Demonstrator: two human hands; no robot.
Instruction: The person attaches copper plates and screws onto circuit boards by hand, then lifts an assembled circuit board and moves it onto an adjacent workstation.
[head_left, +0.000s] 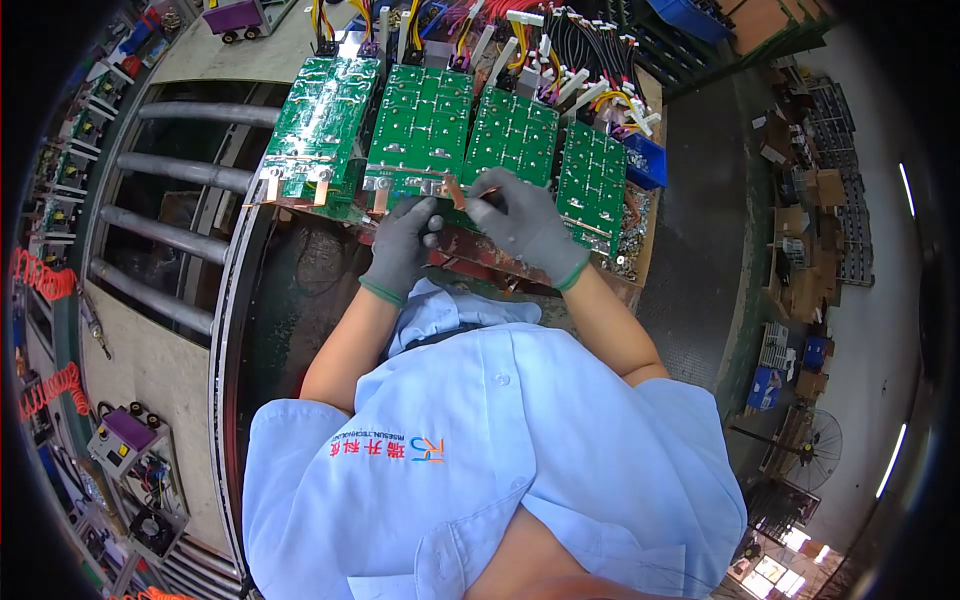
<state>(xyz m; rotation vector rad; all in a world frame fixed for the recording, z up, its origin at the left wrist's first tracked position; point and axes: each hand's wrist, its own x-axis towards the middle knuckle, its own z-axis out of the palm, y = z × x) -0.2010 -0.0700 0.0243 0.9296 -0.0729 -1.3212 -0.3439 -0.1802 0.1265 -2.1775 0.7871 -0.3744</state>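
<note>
Beside green boards [420,118], two gloved hands [527,228]

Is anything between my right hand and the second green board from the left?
Only a copper strip, at the near right corner of the green board, beside your right hand. Nothing else visible stands between, though your hand hides what's under it.

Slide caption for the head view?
Left hand and right hand, both gloved, at the near edge of green circuit boards.

Four green rectangular circuit boards [425,115] lie in one row; at left are grey metal rollers [180,171], at right a blue plastic box [655,162], behind, it seems, black cables [592,48].
</note>
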